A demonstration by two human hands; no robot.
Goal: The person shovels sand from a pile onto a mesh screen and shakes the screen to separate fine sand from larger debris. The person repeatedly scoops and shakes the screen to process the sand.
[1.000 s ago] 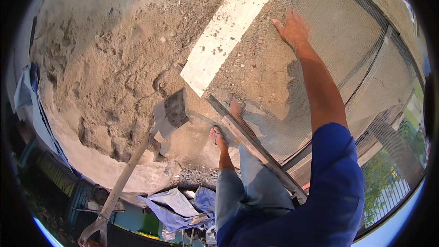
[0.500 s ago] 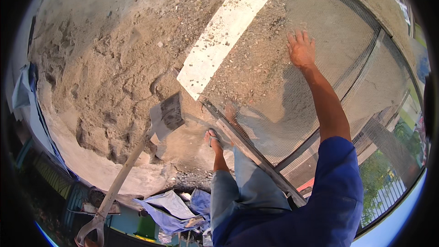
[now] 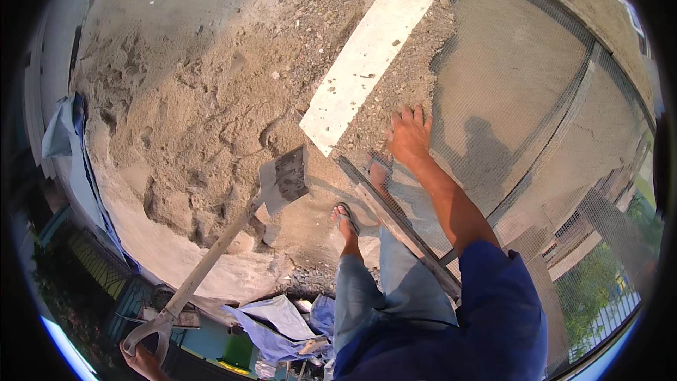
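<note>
My left hand [image 3: 143,360] grips the D-shaped handle of a shovel [image 3: 227,238] at the lower left. Its flat metal blade [image 3: 283,180], darkened with damp sand, rests beside the sand. My right hand [image 3: 410,134] lies with fingers apart on a strip of gravel [image 3: 395,102]. That gravel sits on a wood-framed wire mesh screen [image 3: 515,56], piled along a white board [image 3: 381,49] at the screen's left edge. A few loose stones lie on the board. Right of the gravel the mesh shows bare.
Heaped sand [image 3: 190,134] spreads over the ground at left. My sandalled foot [image 3: 345,217] stands by the screen's wooden frame [image 3: 405,233]; the other foot shows behind the mesh. Crumpled blue-white sheeting [image 3: 282,321] lies near my legs, and another sheet [image 3: 63,134] borders the sand.
My right hand has swept across the mesh toward the board and nearer to me. The gravel is drawn into a narrower strip, and fewer stones lie on the board. The view has shifted slightly.
</note>
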